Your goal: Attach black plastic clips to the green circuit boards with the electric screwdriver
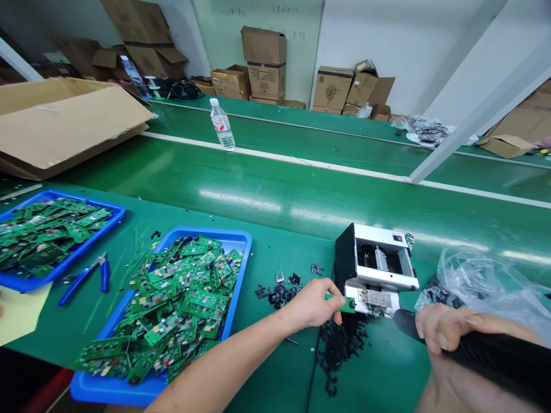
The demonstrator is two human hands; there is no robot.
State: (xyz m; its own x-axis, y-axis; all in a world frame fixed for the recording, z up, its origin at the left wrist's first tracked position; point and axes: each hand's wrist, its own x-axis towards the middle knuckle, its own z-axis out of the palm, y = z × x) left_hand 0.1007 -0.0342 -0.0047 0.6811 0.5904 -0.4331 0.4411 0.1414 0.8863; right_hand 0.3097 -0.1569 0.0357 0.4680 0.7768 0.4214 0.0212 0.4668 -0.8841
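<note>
My left hand (321, 301) pinches a small green circuit board (349, 305) by one end. The board's other end lies at the metal front block (379, 299) of a small black-and-silver bench machine (381, 258). From the right, my right hand (447, 330) is wrapped round a thick black tool handle (407, 324), whose narrow front end points at that block; its exact kind I cannot make out. Loose black plastic parts (342, 344) lie below the machine, and another pile of black clips (282, 292) lies left of my left hand.
A blue tray (247, 246) heaped with circuit boards is left of my forearm; a second blue tray (120, 217) holds more. Blue-handled pliers (81, 281) lie between them. A clear plastic bag (473, 275) sits at right. Farther back are a water bottle (222, 126) and a cardboard box (73, 126).
</note>
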